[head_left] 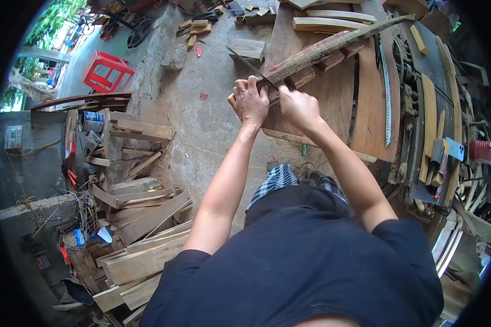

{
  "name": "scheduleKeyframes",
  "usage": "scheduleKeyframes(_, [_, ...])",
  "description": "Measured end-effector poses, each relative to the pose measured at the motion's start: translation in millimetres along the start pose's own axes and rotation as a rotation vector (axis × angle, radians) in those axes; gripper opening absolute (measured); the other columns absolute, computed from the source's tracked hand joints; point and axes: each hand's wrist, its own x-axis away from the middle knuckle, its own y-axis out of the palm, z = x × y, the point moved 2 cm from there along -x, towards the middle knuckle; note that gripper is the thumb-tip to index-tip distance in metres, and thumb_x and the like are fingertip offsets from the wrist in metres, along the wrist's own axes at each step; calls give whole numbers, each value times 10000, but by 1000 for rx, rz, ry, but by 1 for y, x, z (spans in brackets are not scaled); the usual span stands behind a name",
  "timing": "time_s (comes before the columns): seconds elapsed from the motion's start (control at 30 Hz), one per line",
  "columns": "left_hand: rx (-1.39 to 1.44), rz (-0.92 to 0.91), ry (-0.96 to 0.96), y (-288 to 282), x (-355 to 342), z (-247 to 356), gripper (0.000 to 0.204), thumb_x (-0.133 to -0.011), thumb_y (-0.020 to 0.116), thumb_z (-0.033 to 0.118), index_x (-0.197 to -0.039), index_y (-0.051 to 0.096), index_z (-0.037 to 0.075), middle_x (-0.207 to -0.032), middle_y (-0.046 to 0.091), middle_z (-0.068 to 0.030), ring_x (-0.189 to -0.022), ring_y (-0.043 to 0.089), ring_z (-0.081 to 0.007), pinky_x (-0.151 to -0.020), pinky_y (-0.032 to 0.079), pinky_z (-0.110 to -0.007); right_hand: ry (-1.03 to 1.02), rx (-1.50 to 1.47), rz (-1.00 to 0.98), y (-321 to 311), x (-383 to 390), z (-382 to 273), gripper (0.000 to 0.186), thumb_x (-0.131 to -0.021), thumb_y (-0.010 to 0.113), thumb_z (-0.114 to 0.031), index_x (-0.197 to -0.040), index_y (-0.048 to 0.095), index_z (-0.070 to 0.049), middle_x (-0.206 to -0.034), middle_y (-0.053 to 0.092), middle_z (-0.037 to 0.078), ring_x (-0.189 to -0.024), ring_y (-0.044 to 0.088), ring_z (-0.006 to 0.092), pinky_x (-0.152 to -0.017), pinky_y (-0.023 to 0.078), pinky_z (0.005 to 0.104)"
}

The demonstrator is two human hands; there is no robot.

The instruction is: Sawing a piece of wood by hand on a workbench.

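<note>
Your left hand [249,102] and your right hand [298,107] sit side by side, each with its grip pressed tight around the near end of a long wooden stick [333,48]. The stick slants up and away to the right, over the brown worktop [372,109]. A thin metal blade [249,64] pokes out past your left hand, above the concrete floor [213,125]

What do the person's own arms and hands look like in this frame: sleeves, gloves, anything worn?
Both forearms are bare, coming up from the lower edge. The left hand and right hand wear no gloves; no watch or rings are visible. Short sleeves of a dark navy shirt end above the elbows.
</note>
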Motion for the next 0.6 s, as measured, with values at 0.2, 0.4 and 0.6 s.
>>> scheduleKeyframes(0.2, [60, 24, -7, 3, -3, -15, 253, -846, 635, 324, -1036, 545, 184, -1010, 483, -52, -1021, 496, -243, -866, 316, -407, -72, -19, 118, 11, 2, -9, 115, -852, 491, -117, -925, 508, -29, -754, 671, 219, -719, 675, 391, -613, 532, 495])
scheduleKeyframes(0.4, [48, 54, 24, 0, -2, -2, 250, -841, 639, 324, -1031, 550, 188, -1010, 487, -46, -1019, 497, -242, -857, 315, -409, -50, 4, 135, 7, -6, -4, 109, -850, 493, -138, -894, 523, -44, -728, 673, 207, -691, 685, 362, -582, 539, 479])
scheduleKeyframes(0.6, [32, 25, -11, 3, 0, -15, 279, -841, 645, 335, -1052, 540, 185, -1029, 495, -74, -1019, 517, -282, -851, 343, -408, -56, 41, 135, 11, 15, -8, 120, -852, 511, -149, -899, 555, -48, -753, 691, 179, -701, 699, 328, -587, 553, 445])
